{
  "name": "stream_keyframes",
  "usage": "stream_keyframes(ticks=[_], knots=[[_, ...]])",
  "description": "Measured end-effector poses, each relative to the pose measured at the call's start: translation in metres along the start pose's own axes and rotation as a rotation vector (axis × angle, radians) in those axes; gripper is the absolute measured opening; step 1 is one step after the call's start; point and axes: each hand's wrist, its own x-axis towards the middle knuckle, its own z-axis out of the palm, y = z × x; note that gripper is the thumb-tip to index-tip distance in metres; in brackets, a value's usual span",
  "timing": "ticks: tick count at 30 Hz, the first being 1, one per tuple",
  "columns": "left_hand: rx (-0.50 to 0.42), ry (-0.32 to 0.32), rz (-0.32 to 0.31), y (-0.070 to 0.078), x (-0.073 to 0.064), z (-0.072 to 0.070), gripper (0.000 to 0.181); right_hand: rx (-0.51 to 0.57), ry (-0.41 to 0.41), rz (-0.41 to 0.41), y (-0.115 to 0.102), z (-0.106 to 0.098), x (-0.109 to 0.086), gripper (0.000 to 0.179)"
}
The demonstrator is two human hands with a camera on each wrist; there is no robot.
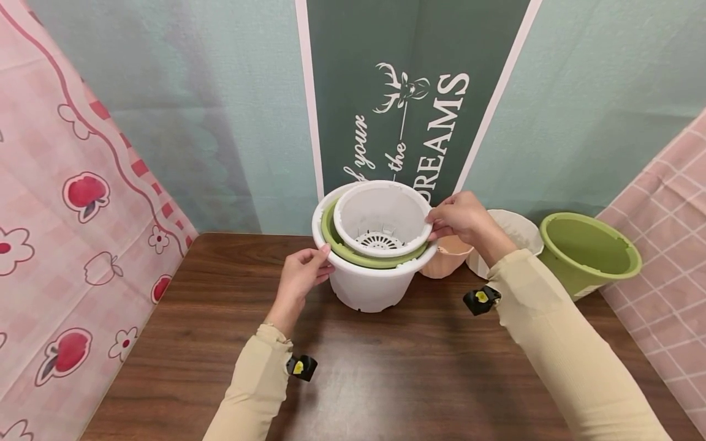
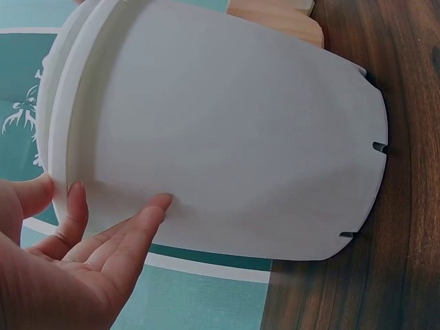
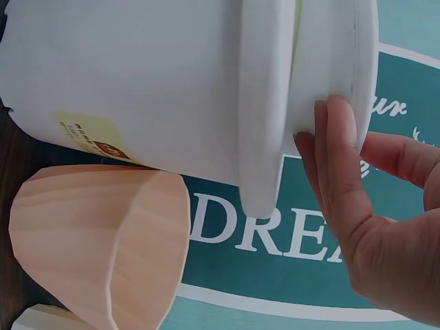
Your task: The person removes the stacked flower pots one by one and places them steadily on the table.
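Right grip (image 1: 462, 215): clamped on the rim of the inner white pot (image 1: 380, 211), thumb at the top edge, fingertips laid along the outer wall just below!
Inner white pot: right there, immediately left of the right grip, rim standing above the other two, slotted base showing inside.
Left grip (image 1: 300, 269): clamped as well, thumb on the rim of the big white pot (image 1: 369, 288), one finger tucked beneath, another reaching along the wall.
Big white pot: just right of the left grip, upright on the table (image 1: 380, 392), notches round its foot (and a yellowish sticker (image 3: 93, 134) on its wall, lower than the right grip).
Nested green pot (image 1: 368, 260): in between the two grips, a green crescent sandwiched between the whites.
Peach pot (image 1: 444, 260): under the right grip, close beside the big white pot, its top partly covered by the hand.
Pale pot (image 1: 513, 226): right of the right grip, partly behind the wrist.
Far green pot (image 1: 568, 263): well right of both grips, past the pale pot, mouth in view.
Backdrop cloth (image 1: 231, 153): beyond both grips, teal, its dark panel (image 1: 358, 37) carrying a deer and "DREAMS".
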Motion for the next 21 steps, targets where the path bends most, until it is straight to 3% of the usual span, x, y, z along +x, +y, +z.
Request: stream_keyframes(ticks=[11,21], knots=[[0.008,-0.005,-0.004,0.000,-0.001,0.000,0.030,0.031,-0.021,-0.008,-0.010,-0.004,-0.005,0.013],[0.004,-0.007,-0.001,0.000,0.000,0.000,0.030,0.133,-0.048,-0.028,-0.023,-0.008,-0.013,0.005]])
